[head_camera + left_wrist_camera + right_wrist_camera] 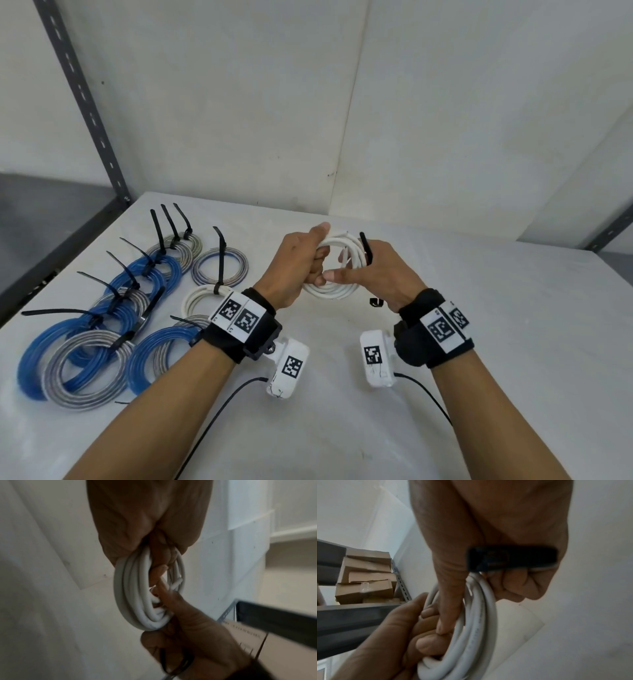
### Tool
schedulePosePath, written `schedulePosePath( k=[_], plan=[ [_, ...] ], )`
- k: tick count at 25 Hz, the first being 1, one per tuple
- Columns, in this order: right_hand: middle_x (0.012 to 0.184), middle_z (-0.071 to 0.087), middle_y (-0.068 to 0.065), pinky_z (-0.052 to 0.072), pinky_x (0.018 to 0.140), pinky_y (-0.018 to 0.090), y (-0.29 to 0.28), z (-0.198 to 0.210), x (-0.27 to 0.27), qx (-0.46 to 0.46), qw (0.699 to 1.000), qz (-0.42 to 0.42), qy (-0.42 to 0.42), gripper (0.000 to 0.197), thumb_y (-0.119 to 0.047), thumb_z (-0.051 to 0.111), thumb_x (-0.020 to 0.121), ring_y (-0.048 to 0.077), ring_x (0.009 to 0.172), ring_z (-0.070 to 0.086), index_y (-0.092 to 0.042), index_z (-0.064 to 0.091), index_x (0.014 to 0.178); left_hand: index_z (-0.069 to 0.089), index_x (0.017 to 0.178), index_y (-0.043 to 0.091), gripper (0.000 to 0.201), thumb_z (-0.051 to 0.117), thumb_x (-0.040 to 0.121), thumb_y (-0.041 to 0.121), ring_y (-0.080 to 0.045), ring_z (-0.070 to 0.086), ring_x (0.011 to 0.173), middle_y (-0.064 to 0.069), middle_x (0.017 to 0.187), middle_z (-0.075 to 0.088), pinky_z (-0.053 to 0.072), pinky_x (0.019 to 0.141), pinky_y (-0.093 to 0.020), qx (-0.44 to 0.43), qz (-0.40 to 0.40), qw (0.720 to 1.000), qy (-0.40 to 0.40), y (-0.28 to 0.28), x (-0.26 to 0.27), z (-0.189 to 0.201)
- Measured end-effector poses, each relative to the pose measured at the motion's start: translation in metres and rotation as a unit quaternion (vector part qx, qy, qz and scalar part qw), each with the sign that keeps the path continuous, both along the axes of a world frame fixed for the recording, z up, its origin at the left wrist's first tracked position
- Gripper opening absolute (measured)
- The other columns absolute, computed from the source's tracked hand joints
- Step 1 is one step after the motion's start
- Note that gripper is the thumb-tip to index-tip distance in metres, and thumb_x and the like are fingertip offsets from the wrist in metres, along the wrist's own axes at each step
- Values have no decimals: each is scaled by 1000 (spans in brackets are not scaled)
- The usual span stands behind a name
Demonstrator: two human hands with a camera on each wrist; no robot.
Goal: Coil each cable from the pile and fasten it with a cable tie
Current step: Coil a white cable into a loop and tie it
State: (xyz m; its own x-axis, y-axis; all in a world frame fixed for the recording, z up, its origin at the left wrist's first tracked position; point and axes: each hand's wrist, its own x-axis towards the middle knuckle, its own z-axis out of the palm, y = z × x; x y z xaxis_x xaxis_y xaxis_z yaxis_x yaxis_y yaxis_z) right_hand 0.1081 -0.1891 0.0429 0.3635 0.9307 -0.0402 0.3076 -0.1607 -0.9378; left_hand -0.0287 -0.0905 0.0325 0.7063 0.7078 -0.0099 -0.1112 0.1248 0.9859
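White cable coil [337,270] held up above the table [445,342], left hand [298,263] clenched round its near-left side. Right hand [380,274] grasps the opposite side, black cable tie [366,247] trapped under its fingers. Left of the grip, tied coils [113,318] lie on the table.

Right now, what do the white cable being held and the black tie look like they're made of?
White cable: probably plastic-jacketed wire, matte and smooth, bending into round loops without kinks. Black cable tie: likely nylon or similar plastic, a flat, stiff strip with a dull sheen.
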Motion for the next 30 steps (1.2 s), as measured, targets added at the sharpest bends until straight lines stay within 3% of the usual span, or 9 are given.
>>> schedulePosePath(
  k=[5, 10, 12, 14, 17, 20, 23, 28, 30],
  plan=[
    [55, 44, -7, 29, 44, 18, -2, -3, -2, -11, 999, -15, 51, 29, -9, 82, 82, 7, 46, 35, -13, 54, 74, 37, 51, 21, 57, 50, 104, 37, -14, 14, 44, 3, 52, 17, 32, 44, -25, -73, 20, 997, -14, 1, 0, 1],
    [62, 34, 0, 24, 43, 21, -7, -6, -7, 0, 989, -25, 144, 24, -15, 78, 87, 11, 48, 25, -8, 55, 85, 38, 54, 20, 54, 51, 103, 37, -13, 13, 43, 4, 54, 15, 32, 44, -25, -145, 44, 988, -29, 1, 1, 5],
    [68, 41, 0, 28, 45, 21, -11, 2, -5, 11, 993, -63, 99, 27, -31, 75, 89, 9, 50, 30, -11, 58, 83, 37, 54, 19, 54, 51, 104, 36, -13, 15, 43, 5, 52, 17, 32, 45, -26, -113, 61, 991, -25, 3, -1, 7],
    [78, 48, -1, 32, 49, 20, -14, 14, 0, 51, 984, -148, 82, 33, -43, 54, 102, 8, 55, 35, -15, 63, 88, 39, 55, 19, 53, 51, 104, 34, -12, 19, 43, 6, 50, 23, 32, 48, -28, -64, 76, 995, -16, 5, -2, 8],
    [69, 46, -1, 29, 53, 23, -12, 36, -2, 140, 968, -152, 141, 43, -24, 33, 110, 9, 55, 33, -10, 64, 83, 43, 55, 19, 53, 52, 104, 34, -12, 23, 46, 9, 49, 30, 34, 50, -29, -9, 91, 996, -1, 3, 0, 5],
    [73, 49, 0, 42, 62, 25, -12, 43, -17, 176, 962, -63, 197, 35, -13, 41, 108, 14, 64, 43, -9, 68, 87, 42, 58, 18, 50, 53, 103, 36, -15, 23, 49, 6, 52, 29, 34, 51, -29, 0, 98, 995, 10, 0, 3, 3],
    [74, 45, 2, 41, 76, 32, -12, 38, -16, 156, 983, -28, 95, 31, -22, 48, 107, 26, 79, 39, -20, 78, 99, 45, 60, 17, 47, 52, 103, 35, -15, 25, 50, 6, 52, 30, 35, 52, -29, -11, 102, 995, 7, 1, 2, 4],
    [77, 64, 15, 47, 63, 21, -5, 33, -19, 208, 976, -64, -13, 16, -10, 61, 100, 13, 66, 56, -8, 74, 109, 50, 63, 13, 44, 53, 103, 31, -13, 27, 47, 5, 51, 36, 34, 48, -28, -14, 114, 993, -7, 1, 4, 3],
    [82, 72, 18, 56, 64, 25, -2, 29, -23, 240, 967, -79, -14, 12, -6, 67, 96, 20, 69, 66, -4, 74, 104, 56, 61, 11, 45, 54, 103, 29, -12, 30, 44, 1, 50, 36, 36, 46, -26, 0, 114, 993, -7, 2, 5, 2]
  ],
)
